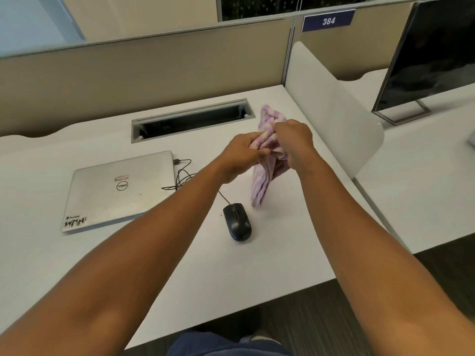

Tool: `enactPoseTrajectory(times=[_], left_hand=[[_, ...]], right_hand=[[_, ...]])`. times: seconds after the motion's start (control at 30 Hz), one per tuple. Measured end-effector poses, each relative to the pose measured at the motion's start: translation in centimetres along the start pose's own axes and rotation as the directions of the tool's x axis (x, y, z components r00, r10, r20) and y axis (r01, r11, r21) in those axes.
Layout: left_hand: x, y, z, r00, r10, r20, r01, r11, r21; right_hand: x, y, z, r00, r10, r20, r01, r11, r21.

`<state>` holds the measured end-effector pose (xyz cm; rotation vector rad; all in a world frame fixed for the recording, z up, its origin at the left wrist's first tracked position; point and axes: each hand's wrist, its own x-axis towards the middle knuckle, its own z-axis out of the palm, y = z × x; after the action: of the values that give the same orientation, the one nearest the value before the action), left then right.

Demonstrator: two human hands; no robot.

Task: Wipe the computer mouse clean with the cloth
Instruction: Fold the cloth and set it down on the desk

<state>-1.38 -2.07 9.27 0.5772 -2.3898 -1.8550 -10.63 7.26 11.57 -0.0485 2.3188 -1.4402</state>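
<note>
Both hands' grip bunching cloth, middle seemingly hidden, mouse untouched

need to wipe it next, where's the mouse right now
In the head view the mouse lies untouched on the white desk, right of the closed laptop, just below the cloth's hanging end.

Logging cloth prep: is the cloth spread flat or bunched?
Bunched: the cloth is gathered between left hand and right hand, hanging above the desk.

On the desk: 1 mouse, 1 closed laptop, 1 monitor; 1 cloth in 2 hands.
</note>
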Motion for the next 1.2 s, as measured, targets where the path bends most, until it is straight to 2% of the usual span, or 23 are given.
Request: enactPoseTrajectory(times=[0.1, 0.23, 0.33, 0.5, 0.6, 0.7, 0.8, 0.83, 0.9, 0.97, 1.07, 1.2], left_hand=[[-0.2, 0.8, -0.9, 0.997, -0.047, 0.066, 0.056, 0.988, -0.143], [0.5, 1.3, -1.1, 0.989, -0.084, -0.122, 0.054, 0.971, -0.235], [1.0, 1.3, -0.3, 0.968, -0.115, -0.225, 0.048, 0.959, -0.281], [1.0, 1.0, 1.1, 0.967, -0.035, -0.251, -0.033, 0.965, -0.26], [0.6, 0.9, 1.5, 0.968, 0.012, -0.251, -0.072, 0.97, -0.231], [0.3, 0.9, 1.1, 0.976, 0.073, -0.207, -0.129, 0.953, -0.272], [0.1, 0.8, 0.1, 0.97, 0.176, -0.169, -0.219, 0.934, -0.283], [0.1, 0.7, -0.2, 0.964, 0.201, -0.172, -0.241, 0.935, -0.259], [0.6, 0.6, -0.6, 0.956, 0.215, -0.198, -0.251, 0.95, -0.183], [0.9, 0.6, -0.7, 0.952, 0.182, -0.246, -0.222, 0.964, -0.146], [1.0, 0.6, -0.6, 0.957, 0.087, -0.275, -0.148, 0.967, -0.208], [1.1, 0.0, -1.0, 0.968, -0.027, -0.25, -0.07, 0.927, -0.368]], right_hand=[[0.3, 0.0, -0.8, 0.998, -0.056, -0.04, 0.055, 0.998, -0.019], [0.3, 0.2, -1.3, 0.986, -0.161, -0.043, 0.148, 0.966, -0.213], [-0.3, 0.0, -0.9, 0.986, -0.167, 0.018, 0.165, 0.941, -0.297], [-0.3, -0.3, 0.2, 0.997, -0.033, 0.075, 0.039, 0.996, -0.085], [-0.1, -0.7, 0.7, 0.993, -0.026, 0.113, 0.024, 0.999, 0.021], [-0.2, -1.7, 0.5, 0.982, 0.031, 0.188, -0.055, 0.991, 0.122], [-0.2, -2.3, -0.4, 0.972, 0.016, 0.236, -0.095, 0.94, 0.329], [0.0, -2.3, -0.6, 0.971, -0.01, 0.239, -0.096, 0.899, 0.428], [0.4, -2.3, -1.0, 0.979, -0.008, 0.202, -0.099, 0.853, 0.513], [1.0, -1.9, -1.0, 0.995, 0.034, 0.096, -0.075, 0.88, 0.468], [2.0, -0.2, -0.9, 1.0, 0.023, -0.012, -0.019, 0.957, 0.289], [2.1, 3.2, -1.1, 0.984, -0.061, 0.167, 0.013, 0.961, 0.275]])
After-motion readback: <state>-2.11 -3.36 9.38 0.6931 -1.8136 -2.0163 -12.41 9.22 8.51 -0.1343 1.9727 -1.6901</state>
